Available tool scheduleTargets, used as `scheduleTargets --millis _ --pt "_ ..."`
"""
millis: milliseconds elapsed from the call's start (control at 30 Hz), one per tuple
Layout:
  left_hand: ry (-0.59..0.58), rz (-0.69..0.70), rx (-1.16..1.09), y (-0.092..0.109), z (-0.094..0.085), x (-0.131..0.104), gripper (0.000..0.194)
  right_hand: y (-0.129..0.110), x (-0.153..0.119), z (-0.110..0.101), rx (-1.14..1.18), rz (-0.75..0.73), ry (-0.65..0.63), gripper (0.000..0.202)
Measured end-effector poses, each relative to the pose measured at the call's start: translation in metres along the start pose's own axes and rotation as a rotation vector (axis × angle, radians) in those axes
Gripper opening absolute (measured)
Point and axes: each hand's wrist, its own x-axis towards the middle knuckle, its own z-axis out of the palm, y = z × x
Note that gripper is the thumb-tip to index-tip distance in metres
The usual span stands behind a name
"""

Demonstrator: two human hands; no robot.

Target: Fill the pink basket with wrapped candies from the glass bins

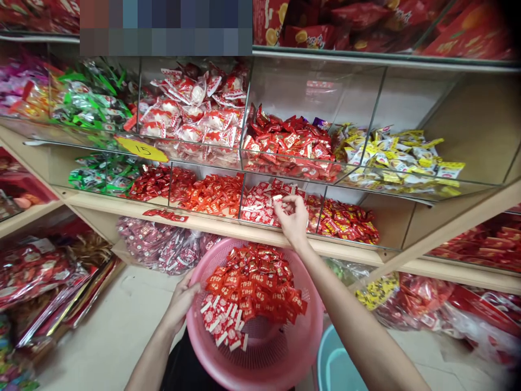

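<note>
A pink plastic basket holds orange-red candies and, at its left side, red-and-white candies. My left hand is closed on the basket's left rim. Over a lower shelf compartment of red-and-white candies, my right hand is pinched, its fingertips at a small white-ended candy packet. Right of that compartment lie red-and-yellow candies; to its left are orange-red packets.
An upper shelf with clear dividers holds candies, with a yellow tag on its edge. The wooden shelf edge runs just behind the basket. A teal basin stands at lower right. Bagged goods lie under the shelf.
</note>
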Motion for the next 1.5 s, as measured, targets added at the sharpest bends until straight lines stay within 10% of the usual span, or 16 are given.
scheduleTargets --millis 133,367,567,1067,1500 --pt "0.012 0.019 0.017 0.002 0.001 -0.001 0.065 -0.040 -0.045 -0.004 0.101 -0.036 -0.101 0.013" --pt "0.009 0.014 0.016 -0.001 0.000 0.001 0.064 -0.077 -0.142 0.039 -0.084 0.076 -0.983 0.014" --pt "0.002 0.071 -0.043 -0.003 0.000 0.003 0.057 -0.092 -0.162 0.066 -0.373 0.167 -1.214 0.032" --pt "0.016 0.059 -0.018 0.000 0.000 0.003 0.050 -0.098 -0.166 0.061 -0.264 0.223 -1.103 0.020" --pt "0.017 -0.015 -0.061 0.001 0.002 0.002 0.050 -0.012 -0.004 -0.009 -0.088 -0.003 -0.470 0.018"
